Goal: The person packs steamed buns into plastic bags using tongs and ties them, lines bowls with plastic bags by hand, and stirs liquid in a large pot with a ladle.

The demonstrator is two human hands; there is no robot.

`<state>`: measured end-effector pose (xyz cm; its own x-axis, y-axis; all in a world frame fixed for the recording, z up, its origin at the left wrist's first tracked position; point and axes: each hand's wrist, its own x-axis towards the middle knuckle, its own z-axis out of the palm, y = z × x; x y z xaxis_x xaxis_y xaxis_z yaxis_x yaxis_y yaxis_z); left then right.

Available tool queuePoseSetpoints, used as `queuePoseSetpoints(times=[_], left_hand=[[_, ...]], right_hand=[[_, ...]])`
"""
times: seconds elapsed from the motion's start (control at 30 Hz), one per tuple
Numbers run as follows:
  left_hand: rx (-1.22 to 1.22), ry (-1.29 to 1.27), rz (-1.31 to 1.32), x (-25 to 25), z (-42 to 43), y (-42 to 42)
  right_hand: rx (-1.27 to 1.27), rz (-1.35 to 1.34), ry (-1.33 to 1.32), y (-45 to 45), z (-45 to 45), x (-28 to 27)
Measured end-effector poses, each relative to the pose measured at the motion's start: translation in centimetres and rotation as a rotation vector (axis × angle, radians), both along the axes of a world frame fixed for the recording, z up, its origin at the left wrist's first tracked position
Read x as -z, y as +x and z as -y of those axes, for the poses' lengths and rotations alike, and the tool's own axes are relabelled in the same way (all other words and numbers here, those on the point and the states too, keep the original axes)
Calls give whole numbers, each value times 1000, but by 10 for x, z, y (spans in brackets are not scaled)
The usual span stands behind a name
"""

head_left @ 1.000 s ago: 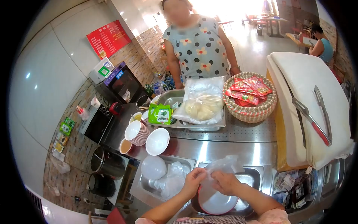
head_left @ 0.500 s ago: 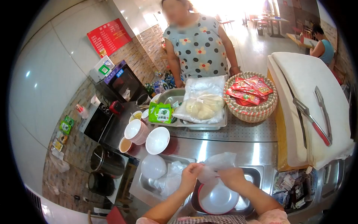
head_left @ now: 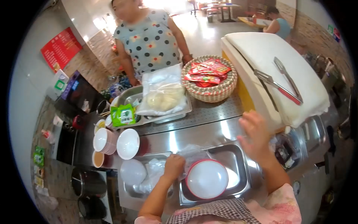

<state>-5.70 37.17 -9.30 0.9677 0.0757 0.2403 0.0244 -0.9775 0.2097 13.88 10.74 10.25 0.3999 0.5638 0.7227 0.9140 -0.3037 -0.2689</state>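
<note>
Steel pan point(head_left: 238, 154) holds 1 red-rimmed bowl point(head_left: 207, 180); left hand point(head_left: 174, 166) grips plastic bag point(head_left: 192, 152).

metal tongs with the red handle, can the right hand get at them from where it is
Probably yes: the right hand is raised, looks empty, and the tongs lie uncovered on the white cloth, handle end towards the person. Nothing visible blocks the way.
</note>
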Motion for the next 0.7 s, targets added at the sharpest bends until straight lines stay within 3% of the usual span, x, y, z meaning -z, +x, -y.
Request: queuePoseSetpoints(times=[0.1, 0.23, 0.3, 0.37, 0.43, 0.5, 0.6, 0.7], left_hand=[[42, -7, -141, -15, -8, -2], [88, -422, -255, -33, -41, 6], [-106, -604, -156, -65, -62, 20], [-227, -776, 302, -68, -94, 47], [-386, -757, 491, -83, -131, 85], [-438, -491, 668, -103, -154, 116], [-553, -356, 680, -104, -177, 163], [-593, -284, 406, -109, -194, 189]], right_hand=[[100, 58, -51, 6, 12, -27], [71, -8, -134, -12, -4, -36], [28, -28, -178, -22, -18, -28], [-46, -72, -216, -32, -37, -16], [-118, -82, -244, -46, -55, -13], [-197, -127, -272, -56, -72, -6], [-294, -153, -304, -71, -94, 9], [-370, -185, -320, -80, -108, 20]])
